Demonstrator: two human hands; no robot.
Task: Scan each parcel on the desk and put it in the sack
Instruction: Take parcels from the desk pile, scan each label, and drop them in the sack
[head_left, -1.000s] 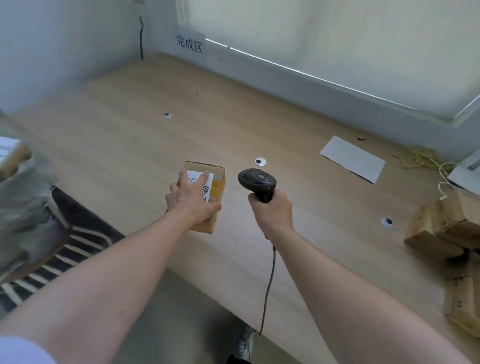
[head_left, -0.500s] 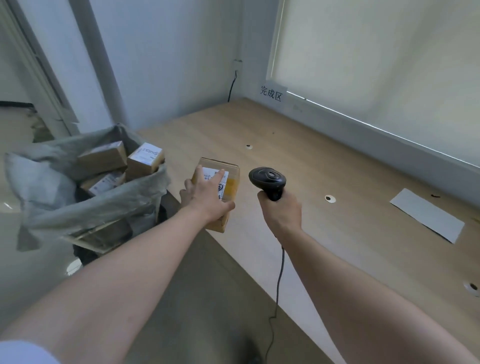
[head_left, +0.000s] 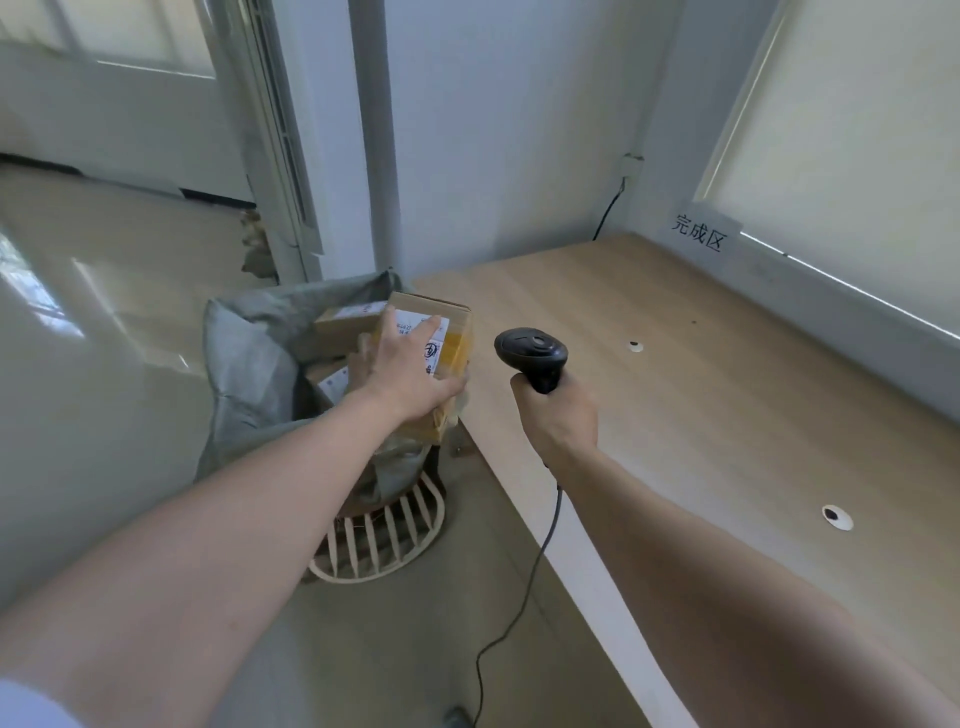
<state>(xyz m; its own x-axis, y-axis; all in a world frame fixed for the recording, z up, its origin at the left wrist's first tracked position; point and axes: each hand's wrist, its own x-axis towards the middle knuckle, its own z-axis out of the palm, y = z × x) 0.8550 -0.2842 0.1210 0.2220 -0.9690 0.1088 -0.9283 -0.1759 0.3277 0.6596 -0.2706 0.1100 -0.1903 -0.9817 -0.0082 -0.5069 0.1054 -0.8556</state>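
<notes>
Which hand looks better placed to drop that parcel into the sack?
Left. The left hand already grips the parcel right beside the sack, next to the parcels inside. The right hand is holding the scanner over the desk.

Sign on the wall strip below the window blind, at the desk's far corner: reads "完成区", dark characters on pale paper. Shipping label on the held parcel: print too small and blurred to read.

Sack left of desk; parcels inside.
</notes>
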